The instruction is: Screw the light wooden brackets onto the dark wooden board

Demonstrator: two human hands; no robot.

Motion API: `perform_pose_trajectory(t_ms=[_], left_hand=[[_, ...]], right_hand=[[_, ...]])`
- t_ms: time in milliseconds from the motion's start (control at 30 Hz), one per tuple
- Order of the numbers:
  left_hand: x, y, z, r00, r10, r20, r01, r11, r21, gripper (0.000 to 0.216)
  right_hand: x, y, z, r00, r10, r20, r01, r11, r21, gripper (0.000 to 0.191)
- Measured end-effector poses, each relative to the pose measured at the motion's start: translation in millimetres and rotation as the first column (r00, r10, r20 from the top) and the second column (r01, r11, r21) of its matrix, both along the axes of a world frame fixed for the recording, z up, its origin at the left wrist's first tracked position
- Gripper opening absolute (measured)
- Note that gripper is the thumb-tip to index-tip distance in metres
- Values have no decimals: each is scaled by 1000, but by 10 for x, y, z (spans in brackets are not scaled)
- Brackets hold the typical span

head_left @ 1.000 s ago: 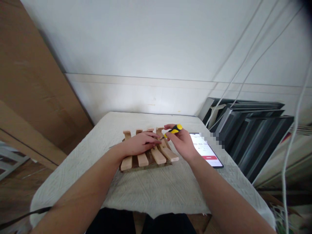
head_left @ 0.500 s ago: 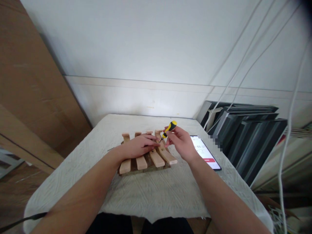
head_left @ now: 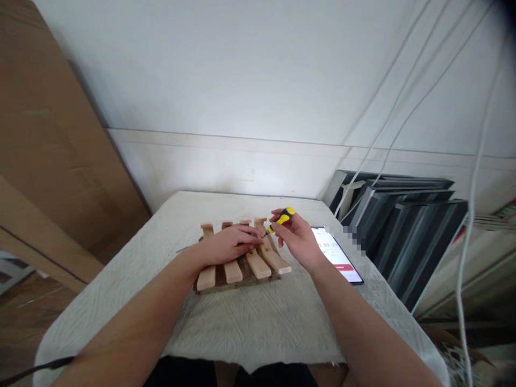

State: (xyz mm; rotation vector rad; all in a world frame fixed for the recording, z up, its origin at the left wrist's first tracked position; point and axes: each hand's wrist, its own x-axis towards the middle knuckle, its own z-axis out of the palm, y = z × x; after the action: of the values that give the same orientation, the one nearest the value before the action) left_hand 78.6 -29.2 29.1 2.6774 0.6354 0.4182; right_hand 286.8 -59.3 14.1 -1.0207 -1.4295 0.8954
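Several pale wooden slats (head_left: 258,264) lie side by side across a darker wooden base (head_left: 237,286) in the middle of the table. My left hand (head_left: 234,243) rests over the slats, its fingers stretched to the right and covering their middles. In my right hand (head_left: 297,236) is a yellow and black screwdriver (head_left: 285,216), tilted with its shaft pointing down and left. The tip is close to the rightmost slat (head_left: 276,259), near my left fingertips; whether it sits in a screw is too small to tell. Dark holes or screw heads show on the right slats.
A phone (head_left: 336,255) with a lit timer screen lies right of my right hand. Grey-black panels (head_left: 407,231) lean beyond the cloth-covered table's (head_left: 242,333) right edge. White cables (head_left: 470,242) hang at the right; brown cardboard (head_left: 68,134) stands at the left.
The screwdriver's handle has tipped slightly lower and to the right, with my right fingers shifting around it. My left hand stays on the slats. The whole view has shifted a little.
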Motion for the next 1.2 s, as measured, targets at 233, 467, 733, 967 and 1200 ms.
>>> perform_pose_trajectory(t_ms=[233,467,733,967,1200], left_hand=[[4,-3,5,1000,-4,-9,4,1000,6,27],[-5,13,-14,1000,-23,18,24,1000,-12,26],[4,-4,19,999,-32,16,32,999,-10,29],[21,13,9,998,-44,40,46,997,-62,29],[31,-18,42,997,-46,54,50,997,-65,26]], right_hand=[[10,30,14,1000,2,15,-1,998,-61,32],[-11,-6,57,998,7,-68,-12,998,-68,21],[45,29,-24,995,-22,93,24,999,-21,24],[34,-19,15,958,-2,288,-61,976,208,39],[94,-61,21,929,161,334,-237,950,201,38]])
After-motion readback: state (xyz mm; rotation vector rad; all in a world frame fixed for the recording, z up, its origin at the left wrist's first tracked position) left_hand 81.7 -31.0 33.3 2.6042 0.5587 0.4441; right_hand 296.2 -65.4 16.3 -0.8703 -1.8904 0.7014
